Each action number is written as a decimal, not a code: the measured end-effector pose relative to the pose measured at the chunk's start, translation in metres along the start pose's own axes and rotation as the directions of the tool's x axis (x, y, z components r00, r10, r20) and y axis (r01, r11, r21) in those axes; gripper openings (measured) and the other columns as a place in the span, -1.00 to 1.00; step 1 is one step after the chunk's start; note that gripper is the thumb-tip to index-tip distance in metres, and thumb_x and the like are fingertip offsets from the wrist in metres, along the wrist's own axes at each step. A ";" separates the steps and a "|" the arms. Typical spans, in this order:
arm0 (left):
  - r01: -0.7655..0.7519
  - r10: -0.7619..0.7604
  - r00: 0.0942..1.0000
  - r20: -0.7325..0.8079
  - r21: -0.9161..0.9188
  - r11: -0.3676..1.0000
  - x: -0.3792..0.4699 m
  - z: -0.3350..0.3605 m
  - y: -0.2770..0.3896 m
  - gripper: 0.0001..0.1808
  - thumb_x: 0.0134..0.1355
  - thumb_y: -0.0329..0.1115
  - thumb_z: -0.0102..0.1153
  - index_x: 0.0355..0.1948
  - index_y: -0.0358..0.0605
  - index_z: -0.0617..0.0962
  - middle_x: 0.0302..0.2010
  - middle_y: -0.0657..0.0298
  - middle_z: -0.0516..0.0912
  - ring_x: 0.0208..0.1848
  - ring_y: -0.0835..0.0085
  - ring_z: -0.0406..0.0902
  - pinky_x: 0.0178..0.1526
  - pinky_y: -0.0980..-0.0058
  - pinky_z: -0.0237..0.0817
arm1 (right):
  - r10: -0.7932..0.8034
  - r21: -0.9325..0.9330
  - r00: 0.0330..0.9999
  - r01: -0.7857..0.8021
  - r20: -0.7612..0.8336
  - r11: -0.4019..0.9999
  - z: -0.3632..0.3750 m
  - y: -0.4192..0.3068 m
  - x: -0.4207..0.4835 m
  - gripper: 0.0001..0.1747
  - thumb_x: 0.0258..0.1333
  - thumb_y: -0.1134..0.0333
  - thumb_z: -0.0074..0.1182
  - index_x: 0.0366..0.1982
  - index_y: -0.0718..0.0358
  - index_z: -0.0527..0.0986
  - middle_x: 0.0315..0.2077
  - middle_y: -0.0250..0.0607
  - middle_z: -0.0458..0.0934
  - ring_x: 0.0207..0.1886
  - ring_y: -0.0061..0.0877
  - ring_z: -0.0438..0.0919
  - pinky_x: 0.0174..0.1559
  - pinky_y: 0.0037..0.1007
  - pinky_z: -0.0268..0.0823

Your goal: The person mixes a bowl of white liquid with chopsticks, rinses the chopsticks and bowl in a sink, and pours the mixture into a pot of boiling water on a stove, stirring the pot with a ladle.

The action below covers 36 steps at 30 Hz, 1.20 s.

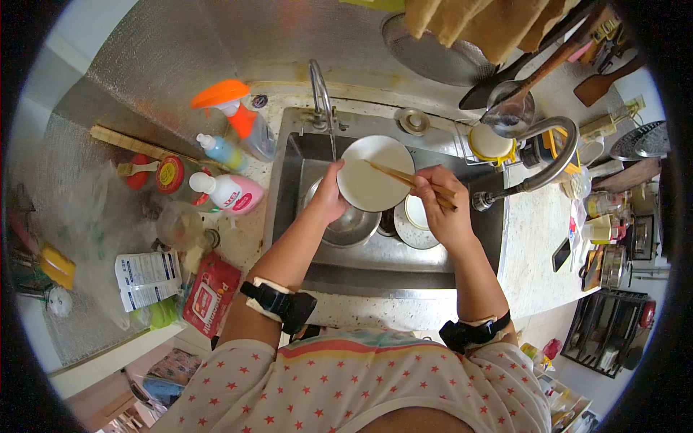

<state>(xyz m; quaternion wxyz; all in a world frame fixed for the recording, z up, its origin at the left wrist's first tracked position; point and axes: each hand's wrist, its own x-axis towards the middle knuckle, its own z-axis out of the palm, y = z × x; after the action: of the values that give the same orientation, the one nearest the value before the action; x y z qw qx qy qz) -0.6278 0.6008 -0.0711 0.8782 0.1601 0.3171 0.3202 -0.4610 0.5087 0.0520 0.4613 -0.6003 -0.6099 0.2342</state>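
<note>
My left hand (329, 196) grips the left rim of a white bowl (368, 189) with a dark edge, held above the stainless steel sink (346, 279). Wooden chopsticks (398, 174) are held in my right hand (443, 208), their tips reaching over the bowl's inside. Whether that hand also touches the bowl's right rim, I cannot tell. A thin stream of water falls from the curved faucet (320, 92) close to the bowl's left edge. Below, a metal basin (354, 231) sits in the sink, partly hidden by the bowl. Beside it lie a speckled plate (414, 238) and a smaller white dish (417, 210).
Left of the sink stand an orange-topped spray bottle (254, 135), a blue pump bottle (223, 154) and a pink-and-white bottle (241, 194). A second, flexible spout (566, 146) arches over the right side. A phone (562, 254) lies on the right counter (533, 243). Utensils hang above.
</note>
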 end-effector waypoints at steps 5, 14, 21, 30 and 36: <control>-0.123 0.132 0.967 -0.217 0.056 0.991 0.016 -0.008 0.005 -0.50 0.11 0.02 -0.16 -0.01 -0.06 0.37 -0.06 0.31 0.46 -0.01 0.44 0.38 0.00 0.40 0.21 | -0.115 0.005 0.993 0.115 -0.005 0.993 0.015 -0.002 -0.010 -0.95 0.00 0.51 -0.02 -0.46 0.36 0.43 -0.51 -0.11 0.44 -0.42 -0.30 0.44 -0.35 -0.44 0.28; -0.416 0.420 0.907 0.020 -0.100 0.904 0.025 -0.023 0.014 -0.55 0.16 -0.11 -0.22 0.02 -0.12 0.33 -0.05 0.24 0.47 0.06 0.37 0.34 0.13 0.37 0.07 | -0.250 -0.061 0.962 0.257 0.109 0.964 0.062 -0.023 -0.036 -0.87 -0.09 0.58 -0.03 -0.40 0.31 0.42 -0.41 -0.11 0.42 -0.38 -0.26 0.45 -0.34 -0.40 0.32; -0.554 0.555 0.832 -0.018 -0.106 0.826 0.003 -0.016 0.022 -0.50 0.12 -0.30 -0.12 0.12 -0.09 0.21 0.09 0.22 0.31 0.13 0.40 0.25 0.14 0.35 0.09 | -0.316 -0.030 0.927 0.328 0.204 0.944 0.049 -0.014 -0.031 -0.84 -0.07 0.51 -0.02 -0.34 0.25 0.43 -0.35 -0.10 0.45 -0.39 -0.27 0.49 -0.36 -0.40 0.39; -0.630 0.631 0.776 -0.015 0.027 0.776 -0.019 -0.015 0.025 -0.41 0.11 -0.50 -0.08 0.19 -0.13 0.14 0.17 0.23 0.22 0.18 0.41 0.19 0.16 0.35 0.09 | -0.046 0.234 0.992 0.018 0.114 0.972 0.026 0.001 -0.028 -0.85 0.08 0.47 -0.09 -0.35 0.38 0.48 -0.43 -0.14 0.50 -0.33 -0.46 0.48 -0.29 -0.53 0.30; -0.612 0.617 0.783 -0.078 0.085 0.787 -0.035 -0.020 0.030 -0.42 0.10 -0.46 -0.03 0.18 -0.09 0.19 0.10 0.25 0.32 0.10 0.43 0.29 0.07 0.39 0.20 | 0.341 0.541 0.929 -0.364 0.147 0.758 0.020 0.044 -0.027 -0.72 0.15 0.32 -0.13 -0.24 0.39 0.45 -0.26 -0.16 0.51 -0.24 -0.49 0.50 -0.13 -0.50 0.35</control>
<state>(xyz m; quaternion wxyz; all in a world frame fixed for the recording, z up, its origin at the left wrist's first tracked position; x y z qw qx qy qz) -0.6758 0.6016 -0.0560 0.7042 0.2623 0.3004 0.5874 -0.4591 0.4959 -0.0019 0.5519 -0.5377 -0.3995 0.4967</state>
